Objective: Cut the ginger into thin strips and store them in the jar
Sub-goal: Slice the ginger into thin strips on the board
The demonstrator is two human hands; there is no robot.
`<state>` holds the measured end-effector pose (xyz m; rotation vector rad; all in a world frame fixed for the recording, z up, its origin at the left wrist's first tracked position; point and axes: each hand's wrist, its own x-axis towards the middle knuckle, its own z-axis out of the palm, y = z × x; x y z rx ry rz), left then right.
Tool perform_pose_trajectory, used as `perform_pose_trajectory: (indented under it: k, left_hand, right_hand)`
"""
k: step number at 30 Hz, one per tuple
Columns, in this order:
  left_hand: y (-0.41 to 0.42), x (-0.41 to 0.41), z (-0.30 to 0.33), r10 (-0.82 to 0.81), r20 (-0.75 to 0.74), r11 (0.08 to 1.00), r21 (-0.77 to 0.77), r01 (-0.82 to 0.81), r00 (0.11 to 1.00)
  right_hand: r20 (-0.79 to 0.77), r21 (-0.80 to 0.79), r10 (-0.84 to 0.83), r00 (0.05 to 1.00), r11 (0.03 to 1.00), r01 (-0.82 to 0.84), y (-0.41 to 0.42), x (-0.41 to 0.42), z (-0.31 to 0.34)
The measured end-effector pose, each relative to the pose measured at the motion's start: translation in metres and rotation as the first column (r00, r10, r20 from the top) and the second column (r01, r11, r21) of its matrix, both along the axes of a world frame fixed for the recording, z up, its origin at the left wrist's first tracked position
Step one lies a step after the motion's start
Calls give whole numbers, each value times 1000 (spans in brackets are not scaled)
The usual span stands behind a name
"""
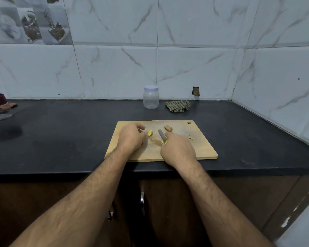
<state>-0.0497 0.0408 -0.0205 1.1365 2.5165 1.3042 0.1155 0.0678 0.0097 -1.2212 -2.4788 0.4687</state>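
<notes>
On the table [61,139], the board [200,148] overhangs the edge and could slip. My right grip [177,148] clenches the knife [162,137]; my left grip [130,138] pinches the ginger [149,133], fingertips risking the blade. The jar [151,98] stands capped behind.

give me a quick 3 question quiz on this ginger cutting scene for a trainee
1. True or false: the lid is off the plastic jar.
2. Which hand holds the knife? A) left hand B) right hand C) neither
3. Fill in: the unpeeled ginger chunk lies on the ______.

Key
1. False: the white lid is on, and the jar stands behind the wooden cutting board, left of the checked cloth.
2. B: the right hand grips the yellow handle; the left hand's fingers are at the peeled ginger piece.
3. Cutting board, just beyond the knife's tip.
</notes>
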Motion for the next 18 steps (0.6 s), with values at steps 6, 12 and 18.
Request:
perform_pose_trajectory:
  k: [6,12,18]
  left_hand:
    - [17,5,13,-116,-163,980,-181,86,980]
    - [26,5,17,-129,-235,948,-315,51,963]
    - [28,2,18,-54,-180,972,-234,10,982]
  right_hand:
    - [-12,-43,10,1000,999,-10,6,-5,-7]
    - [-22,-23,-8,1000,1000,8,6,-6,-10]
    - [-18,-21,-17,1000,1000,16,6,-6,-11]
